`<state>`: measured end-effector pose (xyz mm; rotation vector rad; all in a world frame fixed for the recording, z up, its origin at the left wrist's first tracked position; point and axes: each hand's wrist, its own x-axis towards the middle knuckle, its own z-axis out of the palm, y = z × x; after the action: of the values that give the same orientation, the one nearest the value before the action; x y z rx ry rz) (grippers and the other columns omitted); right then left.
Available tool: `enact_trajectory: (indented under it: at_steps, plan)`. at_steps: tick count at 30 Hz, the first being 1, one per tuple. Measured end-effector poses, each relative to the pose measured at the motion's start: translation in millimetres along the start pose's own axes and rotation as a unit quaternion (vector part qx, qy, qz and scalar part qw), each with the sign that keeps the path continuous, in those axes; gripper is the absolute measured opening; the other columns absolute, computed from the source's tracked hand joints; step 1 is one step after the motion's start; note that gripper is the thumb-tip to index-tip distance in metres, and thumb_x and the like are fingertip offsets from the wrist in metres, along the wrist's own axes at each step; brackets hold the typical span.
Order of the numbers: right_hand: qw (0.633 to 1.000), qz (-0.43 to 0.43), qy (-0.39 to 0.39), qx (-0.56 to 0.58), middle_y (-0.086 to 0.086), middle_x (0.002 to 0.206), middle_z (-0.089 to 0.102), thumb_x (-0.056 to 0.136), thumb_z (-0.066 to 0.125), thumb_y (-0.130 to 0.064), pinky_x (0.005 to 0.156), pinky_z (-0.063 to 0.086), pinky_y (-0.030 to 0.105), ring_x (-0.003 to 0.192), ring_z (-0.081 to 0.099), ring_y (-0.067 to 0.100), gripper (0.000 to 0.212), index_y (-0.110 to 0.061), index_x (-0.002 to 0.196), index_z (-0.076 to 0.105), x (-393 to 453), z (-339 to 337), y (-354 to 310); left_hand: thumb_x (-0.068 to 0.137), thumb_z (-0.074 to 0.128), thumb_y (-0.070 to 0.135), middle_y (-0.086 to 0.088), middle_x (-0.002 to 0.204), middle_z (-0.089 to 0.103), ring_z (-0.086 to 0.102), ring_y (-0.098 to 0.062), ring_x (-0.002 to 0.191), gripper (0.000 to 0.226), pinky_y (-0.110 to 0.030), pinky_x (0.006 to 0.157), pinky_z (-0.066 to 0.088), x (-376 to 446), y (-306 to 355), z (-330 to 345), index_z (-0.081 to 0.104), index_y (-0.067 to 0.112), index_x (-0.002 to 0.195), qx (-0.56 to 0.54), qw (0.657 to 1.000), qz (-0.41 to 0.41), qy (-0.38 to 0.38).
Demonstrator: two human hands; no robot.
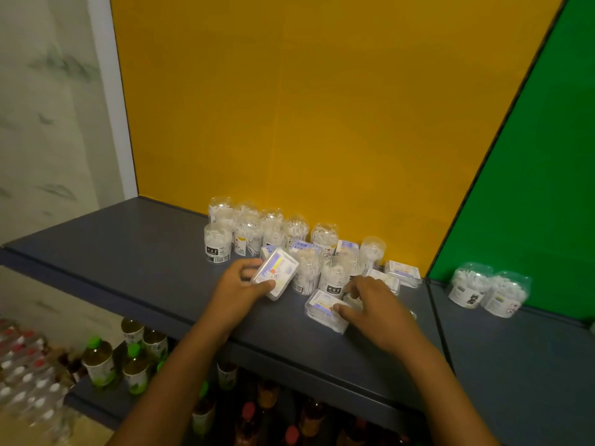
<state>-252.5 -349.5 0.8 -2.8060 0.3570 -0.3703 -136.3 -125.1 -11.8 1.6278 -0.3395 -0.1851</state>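
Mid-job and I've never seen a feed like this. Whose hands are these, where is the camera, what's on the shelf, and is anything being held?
No machine here: these are a person's bare hands, filmed by one camera worn on the head, looking down. On the grey shelf stand clear round tubs of cotton swabs. The left hand grips a tilted flat box. The right hand touches a second flat box lying on the shelf; whether it grips is unclear. On the shelf below stand bottles.
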Motion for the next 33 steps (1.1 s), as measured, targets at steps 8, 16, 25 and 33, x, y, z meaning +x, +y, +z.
enact_trajectory:
  at_steps: [8,16,25,33]
  plan:
    - [0.998,0.011,-0.047,-0.041,-0.004,0.129,0.044,0.08,0.062,-0.066,0.096,0.046,0.03,0.117,0.046,0.014,0.064,-0.03,0.131,0.05,4.9,13.4,5.9,0.081,0.072,0.009,-0.005,0.103,0.073,0.07,-0.02,0.095,0.035,-0.035,0.084,0.056,-11.3,12.0,3.2,0.059,0.015,0.112,-0.152,0.987,-0.025,-0.039]
    - [0.998,-0.006,-0.027,-0.061,0.0,0.123,0.049,0.072,0.069,-0.063,0.093,0.048,0.035,0.113,0.048,0.018,0.067,-0.023,0.123,0.052,1.2,13.5,2.2,0.082,0.071,0.017,0.0,0.094,0.075,0.071,-0.017,0.091,0.021,-0.037,0.084,0.055,-17.0,10.6,20.4,0.064,0.02,0.101,-0.174,0.984,-0.042,-0.024]
    - [0.988,0.001,0.057,0.143,-0.015,0.107,0.05,0.072,0.077,-0.04,0.068,0.047,0.022,0.094,0.053,0.003,0.05,-0.036,0.103,0.039,-50.4,-30.6,32.6,0.082,0.07,0.01,-0.001,0.099,0.075,0.07,-0.019,0.096,0.041,-0.037,0.084,0.057,-42.1,36.0,66.6,0.055,0.019,0.119,-0.201,0.978,-0.008,-0.06]
    - [0.934,0.009,0.144,0.328,-0.002,0.12,0.055,0.073,0.083,-0.012,0.08,0.057,0.031,0.107,0.058,0.007,0.049,-0.024,0.108,0.05,-121.3,-93.8,98.2,0.087,0.064,0.009,-0.008,0.101,0.074,0.069,-0.021,0.099,0.031,-0.032,0.084,0.056,-98.6,67.0,144.3,0.059,0.01,0.117,-0.242,0.962,-0.01,-0.123]
